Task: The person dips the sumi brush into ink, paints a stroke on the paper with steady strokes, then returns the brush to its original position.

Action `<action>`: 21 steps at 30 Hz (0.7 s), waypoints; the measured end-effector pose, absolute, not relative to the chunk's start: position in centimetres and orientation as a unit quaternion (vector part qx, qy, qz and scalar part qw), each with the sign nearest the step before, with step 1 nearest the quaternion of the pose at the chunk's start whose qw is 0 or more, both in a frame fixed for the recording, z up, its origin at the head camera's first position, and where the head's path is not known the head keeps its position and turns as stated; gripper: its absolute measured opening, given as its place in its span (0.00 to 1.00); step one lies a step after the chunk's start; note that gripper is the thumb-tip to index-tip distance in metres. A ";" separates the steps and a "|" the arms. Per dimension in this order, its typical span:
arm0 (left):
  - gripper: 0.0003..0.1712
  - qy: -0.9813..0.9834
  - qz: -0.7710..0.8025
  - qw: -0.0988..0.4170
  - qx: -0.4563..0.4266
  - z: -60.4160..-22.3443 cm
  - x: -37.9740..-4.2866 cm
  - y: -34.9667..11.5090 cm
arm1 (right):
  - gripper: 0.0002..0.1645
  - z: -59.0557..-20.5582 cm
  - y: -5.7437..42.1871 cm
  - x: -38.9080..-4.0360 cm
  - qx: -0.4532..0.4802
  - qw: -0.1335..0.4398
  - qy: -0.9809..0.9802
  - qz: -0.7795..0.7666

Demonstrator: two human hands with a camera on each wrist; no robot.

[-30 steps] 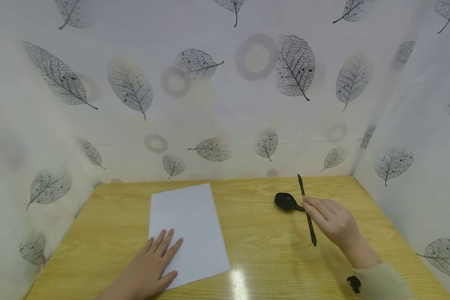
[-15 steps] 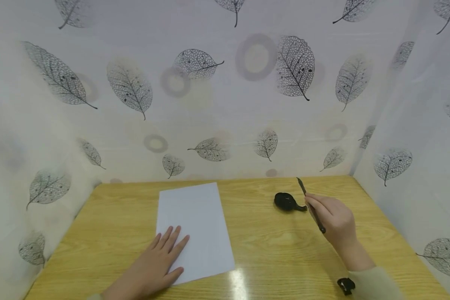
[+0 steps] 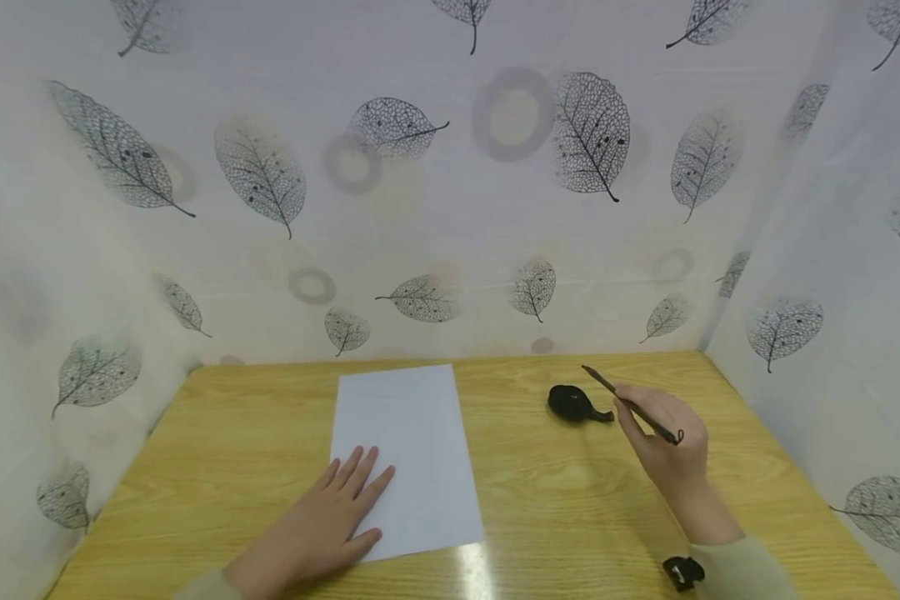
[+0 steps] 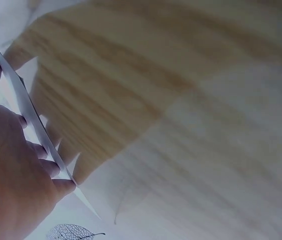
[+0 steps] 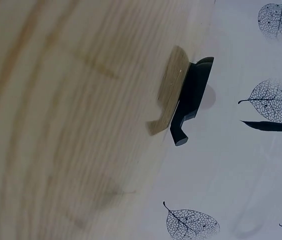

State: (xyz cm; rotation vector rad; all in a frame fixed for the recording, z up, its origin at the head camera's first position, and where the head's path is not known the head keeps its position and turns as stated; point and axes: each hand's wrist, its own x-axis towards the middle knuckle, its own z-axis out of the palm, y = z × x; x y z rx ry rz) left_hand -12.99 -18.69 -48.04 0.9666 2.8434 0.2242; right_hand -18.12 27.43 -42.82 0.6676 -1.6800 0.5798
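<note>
A white sheet of paper [image 3: 412, 421] lies left of centre on the table. My left hand [image 3: 326, 521] rests on its lower left part, fingers spread; in the left wrist view the fingers [image 4: 48, 167] lie against the sheet, seen nearly edge-on. On the right, my right hand [image 3: 671, 450] pinches a dark writing brush [image 3: 598, 378] with a small loop at its end. The pointed tip faces up and left, above the black, short-handled ink dish [image 3: 568, 402]. In the right wrist view the brush tip [image 5: 266, 126] enters from the right edge, with the hand itself out of sight.
The wood-grain table [image 3: 540, 492] is bordered by white sheeting [image 3: 450, 208] printed with leaves at the back and both sides. A small black object [image 3: 682, 573] sits by the right sleeve [image 3: 742, 567].
My left hand has slid the paper to the right. The brush has turned in my right hand, its tip swinging left and its looped end moving right and up. The dish stays put.
</note>
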 end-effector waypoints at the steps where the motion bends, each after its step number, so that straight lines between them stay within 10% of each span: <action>1: 0.43 0.942 0.072 0.066 0.320 -48.1 -13.0 -18.5 | 0.25 -42.9 27.5 -18.1 0.281 0.581 -0.723 0.249; 14: 0.43 0.934 0.055 0.058 0.347 -48.2 -13.8 -17.0 | 0.28 -44.3 28.9 -18.2 0.180 0.539 -0.788 0.237; 21: 0.44 0.932 0.055 0.075 0.349 -47.8 -14.0 -16.1 | 0.08 -44.5 29.1 -17.9 0.127 0.508 -0.804 0.281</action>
